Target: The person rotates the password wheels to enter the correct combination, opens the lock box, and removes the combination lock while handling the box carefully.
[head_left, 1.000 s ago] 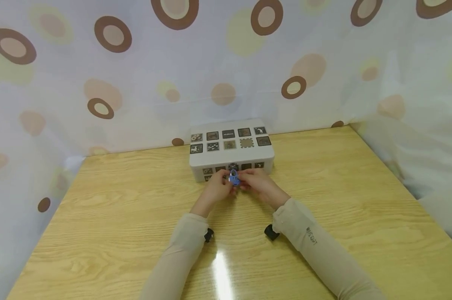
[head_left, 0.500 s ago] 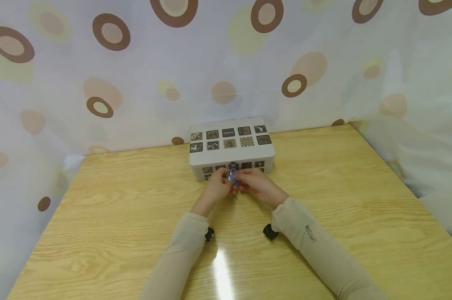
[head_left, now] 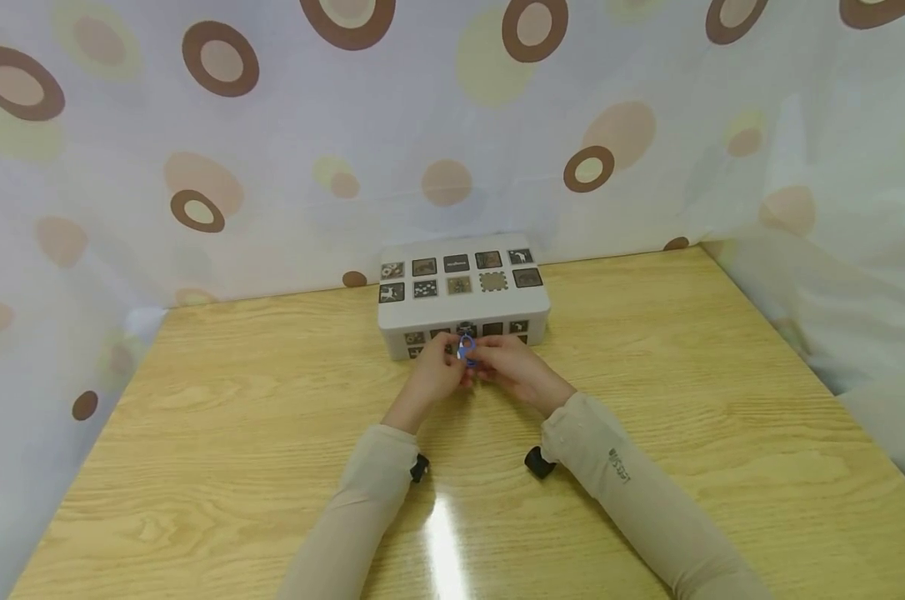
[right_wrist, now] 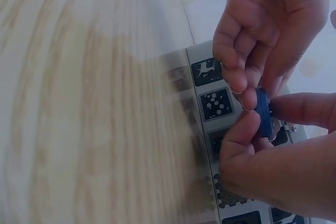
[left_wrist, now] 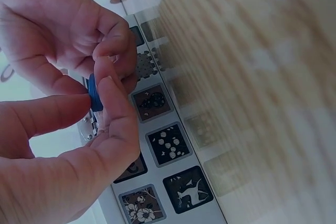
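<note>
In the head view a small blue padlock [head_left: 464, 352] is held upright at the front of a white tin box [head_left: 460, 312] covered with dark picture squares. My left hand [head_left: 433, 372] pinches the padlock from the left between thumb and fingers. From the right, my right hand [head_left: 523, 372] grips it too, thumb and fingertips around its blue body [right_wrist: 264, 113]. A metal latch [right_wrist: 292, 128] on the box shows just behind the padlock in the right wrist view. Fingers cover much of the padlock, so whether its loop passes through the latch I cannot tell.
The box stands on a wooden table [head_left: 272, 433] near its back edge, close to a white curtain [head_left: 392, 125] with brown and beige circles. Black wrist devices [head_left: 540, 462] hang under both sleeves.
Between the hands, the padlock has turned a little and now shows its loop more plainly, close to the latch. Both hands stay almost in place; the view tilts slightly.
</note>
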`<control>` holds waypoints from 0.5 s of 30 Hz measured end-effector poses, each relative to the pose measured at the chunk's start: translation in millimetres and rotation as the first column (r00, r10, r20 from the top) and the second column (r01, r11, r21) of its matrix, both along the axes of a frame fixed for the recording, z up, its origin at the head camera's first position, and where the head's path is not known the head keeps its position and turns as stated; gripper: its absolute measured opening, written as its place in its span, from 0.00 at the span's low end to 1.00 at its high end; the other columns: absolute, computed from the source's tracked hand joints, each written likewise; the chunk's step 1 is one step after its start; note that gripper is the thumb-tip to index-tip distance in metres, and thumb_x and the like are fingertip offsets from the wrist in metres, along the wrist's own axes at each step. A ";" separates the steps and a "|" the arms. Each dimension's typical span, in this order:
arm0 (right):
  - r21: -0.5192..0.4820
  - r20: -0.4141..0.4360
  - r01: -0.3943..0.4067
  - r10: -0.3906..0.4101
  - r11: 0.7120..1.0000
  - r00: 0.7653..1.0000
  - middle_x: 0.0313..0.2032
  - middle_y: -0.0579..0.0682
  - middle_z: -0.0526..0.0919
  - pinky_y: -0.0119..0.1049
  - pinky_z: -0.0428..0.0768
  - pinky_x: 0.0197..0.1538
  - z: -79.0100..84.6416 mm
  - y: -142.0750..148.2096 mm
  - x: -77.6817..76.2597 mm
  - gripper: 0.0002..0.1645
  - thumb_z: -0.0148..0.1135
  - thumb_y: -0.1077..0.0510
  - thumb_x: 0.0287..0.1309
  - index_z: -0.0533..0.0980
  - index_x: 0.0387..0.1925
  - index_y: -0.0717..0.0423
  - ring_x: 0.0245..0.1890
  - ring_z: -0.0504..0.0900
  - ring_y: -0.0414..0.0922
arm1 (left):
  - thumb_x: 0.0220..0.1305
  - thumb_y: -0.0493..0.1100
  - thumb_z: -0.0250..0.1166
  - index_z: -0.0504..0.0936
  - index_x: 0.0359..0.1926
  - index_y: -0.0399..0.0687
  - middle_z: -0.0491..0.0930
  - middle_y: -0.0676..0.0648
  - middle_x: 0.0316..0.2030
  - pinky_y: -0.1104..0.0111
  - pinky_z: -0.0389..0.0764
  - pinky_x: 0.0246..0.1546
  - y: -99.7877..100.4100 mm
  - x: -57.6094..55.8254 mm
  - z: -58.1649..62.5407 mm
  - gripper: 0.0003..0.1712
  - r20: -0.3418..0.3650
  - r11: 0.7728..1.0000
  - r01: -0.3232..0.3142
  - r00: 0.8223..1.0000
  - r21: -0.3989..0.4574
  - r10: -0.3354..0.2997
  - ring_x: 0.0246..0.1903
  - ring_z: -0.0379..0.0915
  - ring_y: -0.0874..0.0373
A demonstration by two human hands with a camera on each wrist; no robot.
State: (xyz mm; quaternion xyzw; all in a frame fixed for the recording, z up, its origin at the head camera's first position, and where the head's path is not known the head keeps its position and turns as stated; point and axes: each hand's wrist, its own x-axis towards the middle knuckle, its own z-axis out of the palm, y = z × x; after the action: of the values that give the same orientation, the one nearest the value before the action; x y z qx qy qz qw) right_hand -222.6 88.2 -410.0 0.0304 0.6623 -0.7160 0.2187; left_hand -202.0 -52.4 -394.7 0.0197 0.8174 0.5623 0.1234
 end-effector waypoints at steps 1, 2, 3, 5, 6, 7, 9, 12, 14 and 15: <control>0.000 0.001 0.001 -0.001 1.000 1.000 0.33 0.49 0.77 0.24 0.75 0.31 0.0 -0.3 -0.3 0.17 0.52 0.65 0.67 0.70 0.52 0.77 0.27 0.75 0.36 | 0.65 0.25 0.53 0.63 0.63 0.29 0.76 0.43 0.25 0.64 0.84 0.33 0.2 0.0 0.1 0.25 0.002 1.000 -0.004 1.000 0.002 0.004 0.29 0.81 0.45; 0.001 0.000 0.000 0.000 1.000 1.000 0.32 0.49 0.76 0.24 0.75 0.31 0.1 -0.4 -0.6 0.18 0.52 0.65 0.67 0.69 0.52 0.77 0.26 0.74 0.36 | 0.65 0.25 0.52 0.63 0.63 0.29 0.75 0.44 0.25 0.63 0.84 0.33 0.4 0.2 0.6 0.25 0.002 1.000 -0.006 1.000 0.006 0.006 0.29 0.81 0.44; 0.002 0.000 -0.001 0.001 1.000 1.000 0.32 0.48 0.76 0.24 0.75 0.30 0.0 -0.5 -0.8 0.18 0.51 0.65 0.68 0.69 0.53 0.78 0.26 0.74 0.36 | 0.65 0.25 0.52 0.63 0.63 0.29 0.75 0.44 0.25 0.63 0.84 0.33 0.5 0.3 0.6 0.25 0.002 1.000 -0.007 1.000 0.008 0.007 0.30 0.81 0.43; -0.002 -0.001 -0.008 0.008 1.000 1.000 0.32 0.48 0.77 0.23 0.75 0.30 -0.4 -0.5 -1.0 0.19 0.51 0.65 0.68 0.69 0.53 0.78 0.25 0.74 0.36 | 0.65 0.25 0.52 0.63 0.63 0.29 0.75 0.44 0.25 0.63 0.84 0.33 0.6 0.4 0.8 0.25 -0.003 1.000 -0.007 1.000 0.005 0.007 0.31 0.81 0.42; -0.003 -0.004 -0.011 0.011 1.000 1.000 0.31 0.48 0.77 0.23 0.75 0.30 -0.7 -0.5 -1.0 0.19 0.50 0.65 0.69 0.68 0.53 0.79 0.25 0.74 0.36 | 0.64 0.25 0.52 0.64 0.62 0.28 0.75 0.43 0.25 0.63 0.84 0.33 0.7 0.5 0.9 0.25 -0.007 1.000 -0.007 1.000 0.004 0.007 0.31 0.81 0.41; -0.008 -0.009 -0.017 0.017 1.000 1.000 0.31 0.48 0.77 0.24 0.75 0.30 -1.0 -0.4 -1.0 0.19 0.50 0.65 0.69 0.68 0.53 0.79 0.25 0.75 0.36 | 0.64 0.25 0.52 0.64 0.62 0.28 0.75 0.43 0.25 0.63 0.84 0.33 0.8 0.6 1.0 0.24 -0.012 1.000 -0.006 1.000 0.000 0.006 0.31 0.81 0.41; -0.019 -0.016 -0.026 0.025 0.999 1.000 0.29 0.48 0.77 0.24 0.75 0.30 -1.5 -0.4 -0.7 0.18 0.50 0.65 0.69 0.69 0.52 0.79 0.25 0.75 0.36 | 0.64 0.25 0.52 0.64 0.62 0.28 0.75 0.43 0.25 0.64 0.84 0.32 0.8 0.7 1.0 0.24 -0.019 1.000 -0.005 1.000 -0.011 0.004 0.31 0.82 0.41; -0.026 -0.025 -0.036 0.035 0.999 0.999 0.28 0.48 0.77 0.24 0.75 0.30 -1.4 -0.4 0.2 0.17 0.49 0.65 0.69 0.69 0.51 0.79 0.24 0.76 0.36 | 0.63 0.25 0.52 0.65 0.61 0.28 0.75 0.43 0.24 0.68 0.82 0.29 0.9 0.6 1.1 0.24 -0.030 1.000 -0.003 1.000 -0.027 0.002 0.31 0.82 0.41; -0.028 -0.026 -0.041 0.040 0.999 0.999 0.27 0.48 0.77 0.24 0.75 0.29 -0.8 -0.3 0.8 0.17 0.49 0.65 0.69 0.69 0.51 0.78 0.24 0.76 0.36 | 0.63 0.25 0.52 0.65 0.61 0.28 0.75 0.43 0.24 0.70 0.81 0.27 0.8 0.5 1.0 0.24 -0.038 0.999 -0.001 0.999 -0.039 0.000 0.30 0.82 0.41; -0.029 -0.028 -0.043 0.043 0.999 0.999 0.27 0.48 0.76 0.24 0.75 0.29 -0.4 -0.3 1.0 0.17 0.48 0.66 0.69 0.69 0.51 0.78 0.24 0.76 0.36 | 0.63 0.25 0.52 0.65 0.61 0.28 0.75 0.43 0.24 0.70 0.80 0.26 0.8 0.5 1.2 0.24 -0.043 0.999 0.000 0.999 -0.044 -0.001 0.30 0.82 0.41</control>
State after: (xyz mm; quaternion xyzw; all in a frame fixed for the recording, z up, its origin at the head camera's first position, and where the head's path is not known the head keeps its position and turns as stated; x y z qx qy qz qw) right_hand -221.6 87.9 -410.4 0.0032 0.6552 -0.7210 0.2255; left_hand -201.5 -51.6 -393.5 0.0292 0.8322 0.5435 0.1063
